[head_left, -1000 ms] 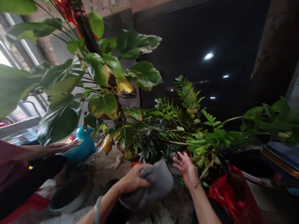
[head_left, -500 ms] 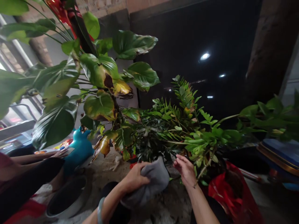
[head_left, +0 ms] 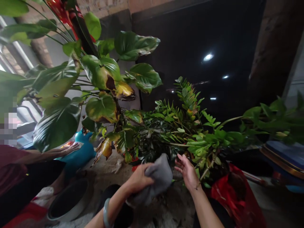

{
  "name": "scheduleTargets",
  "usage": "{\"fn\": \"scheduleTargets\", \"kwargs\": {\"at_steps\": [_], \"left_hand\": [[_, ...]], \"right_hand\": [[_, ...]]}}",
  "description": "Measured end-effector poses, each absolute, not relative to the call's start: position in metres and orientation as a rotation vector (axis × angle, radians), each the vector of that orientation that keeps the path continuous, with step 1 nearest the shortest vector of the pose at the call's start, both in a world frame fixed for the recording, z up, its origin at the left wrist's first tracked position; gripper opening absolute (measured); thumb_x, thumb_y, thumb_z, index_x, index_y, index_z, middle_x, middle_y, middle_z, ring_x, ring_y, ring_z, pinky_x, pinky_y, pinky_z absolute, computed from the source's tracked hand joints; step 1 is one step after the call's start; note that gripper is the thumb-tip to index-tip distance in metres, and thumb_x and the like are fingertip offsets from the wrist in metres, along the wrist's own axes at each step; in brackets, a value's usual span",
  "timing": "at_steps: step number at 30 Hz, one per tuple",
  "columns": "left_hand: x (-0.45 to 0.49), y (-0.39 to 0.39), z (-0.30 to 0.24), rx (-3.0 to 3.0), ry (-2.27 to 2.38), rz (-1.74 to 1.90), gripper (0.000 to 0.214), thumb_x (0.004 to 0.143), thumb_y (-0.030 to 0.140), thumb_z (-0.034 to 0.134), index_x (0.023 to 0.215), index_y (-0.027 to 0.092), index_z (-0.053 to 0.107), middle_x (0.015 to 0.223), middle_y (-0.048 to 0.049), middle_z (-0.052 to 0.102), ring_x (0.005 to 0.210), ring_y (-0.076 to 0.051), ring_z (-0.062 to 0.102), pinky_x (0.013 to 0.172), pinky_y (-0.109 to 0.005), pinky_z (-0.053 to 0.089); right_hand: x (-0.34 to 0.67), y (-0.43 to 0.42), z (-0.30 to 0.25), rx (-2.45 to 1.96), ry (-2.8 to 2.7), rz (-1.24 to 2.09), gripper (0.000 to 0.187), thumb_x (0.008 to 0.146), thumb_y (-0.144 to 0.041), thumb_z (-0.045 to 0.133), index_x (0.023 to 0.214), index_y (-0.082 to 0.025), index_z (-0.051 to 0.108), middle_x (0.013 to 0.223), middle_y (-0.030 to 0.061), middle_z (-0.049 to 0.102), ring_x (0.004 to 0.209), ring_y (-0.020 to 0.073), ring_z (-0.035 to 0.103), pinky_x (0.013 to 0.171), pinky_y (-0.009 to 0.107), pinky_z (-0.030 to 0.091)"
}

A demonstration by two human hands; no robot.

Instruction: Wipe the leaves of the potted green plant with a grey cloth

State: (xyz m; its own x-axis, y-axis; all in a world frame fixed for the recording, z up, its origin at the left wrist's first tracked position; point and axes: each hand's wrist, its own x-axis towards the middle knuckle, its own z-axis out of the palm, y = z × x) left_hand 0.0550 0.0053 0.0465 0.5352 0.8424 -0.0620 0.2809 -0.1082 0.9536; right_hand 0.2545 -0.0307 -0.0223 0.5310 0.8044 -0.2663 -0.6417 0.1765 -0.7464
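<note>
My left hand is closed on a grey cloth and holds it against the low leaves of a bushy green plant. A pale bangle circles that wrist. My right hand is open with its fingers spread, cupped under a leafy stem of the same plant. To the left stands a tall plant with big glossy leaves, some of them yellow and brown.
Another person's arm reaches from the left onto a teal animal figure. A dark round pot sits low on the left. A red bag lies to the right, and a dark glossy panel stands behind.
My left hand has pushed the cloth a little up and to the right into the leaves. The other person's hand has moved slightly on the teal figure.
</note>
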Motion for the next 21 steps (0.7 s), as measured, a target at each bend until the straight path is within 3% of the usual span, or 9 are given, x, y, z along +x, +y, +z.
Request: {"fn": "scheduleTargets", "kwargs": {"at_steps": [3,9,12,16,19,21], "left_hand": [[0.036,-0.006,0.048,1.694,0.918,0.403,0.044,0.048,0.003,0.060,0.085,0.022,0.074,0.080,0.0055,0.072,0.081,-0.019,0.060,0.069,-0.020,0.045],[0.042,0.008,0.100,1.427,0.932,0.905,0.046,0.049,0.020,0.073,0.095,0.019,0.069,0.075,0.0036,0.069,0.073,-0.018,0.061,0.066,-0.024,0.048],[0.058,0.013,0.089,1.287,0.980,0.929,0.035,0.046,0.018,0.071,0.082,0.018,0.070,0.066,0.0044,0.068,0.065,-0.017,0.060,0.061,-0.024,0.048],[0.056,-0.002,0.051,1.273,0.979,0.693,0.025,0.041,0.007,0.067,0.064,0.015,0.072,0.056,0.0010,0.067,0.055,-0.017,0.057,0.053,-0.025,0.046],[0.030,-0.015,0.045,1.190,0.914,0.576,0.028,0.044,0.009,0.067,0.070,0.015,0.074,0.061,-0.0001,0.071,0.058,-0.019,0.060,0.054,-0.025,0.048],[0.008,-0.013,0.057,1.094,0.911,0.715,0.035,0.042,0.007,0.068,0.075,0.018,0.073,0.063,0.0014,0.072,0.061,-0.019,0.063,0.057,-0.024,0.050]], "right_hand": [[0.257,-0.031,-0.023,-0.940,-0.207,1.041,0.032,0.054,-0.049,0.073,0.073,-0.023,0.072,0.100,0.0066,0.072,0.078,0.0213,0.063,0.055,0.029,0.049],[0.256,-0.032,-0.021,-0.900,-0.209,1.015,0.038,0.050,-0.050,0.073,0.075,-0.022,0.073,0.084,0.0054,0.072,0.074,0.0196,0.059,0.058,0.030,0.049],[0.253,-0.033,-0.018,-0.886,-0.202,1.016,0.037,0.048,-0.049,0.074,0.073,-0.023,0.072,0.087,0.0049,0.072,0.074,0.0202,0.059,0.056,0.030,0.049],[0.251,-0.034,-0.015,-0.910,-0.176,1.044,0.037,0.046,-0.047,0.075,0.072,-0.022,0.072,0.096,0.0066,0.072,0.074,0.0205,0.061,0.052,0.029,0.050],[0.252,-0.036,-0.012,-0.931,-0.171,1.068,0.034,0.047,-0.045,0.074,0.072,-0.021,0.071,0.096,0.0063,0.072,0.069,0.0190,0.061,0.050,0.029,0.050],[0.253,-0.037,-0.011,-0.935,-0.172,1.077,0.033,0.048,-0.044,0.074,0.071,-0.021,0.071,0.091,0.0049,0.073,0.067,0.0179,0.061,0.049,0.028,0.049]]}}
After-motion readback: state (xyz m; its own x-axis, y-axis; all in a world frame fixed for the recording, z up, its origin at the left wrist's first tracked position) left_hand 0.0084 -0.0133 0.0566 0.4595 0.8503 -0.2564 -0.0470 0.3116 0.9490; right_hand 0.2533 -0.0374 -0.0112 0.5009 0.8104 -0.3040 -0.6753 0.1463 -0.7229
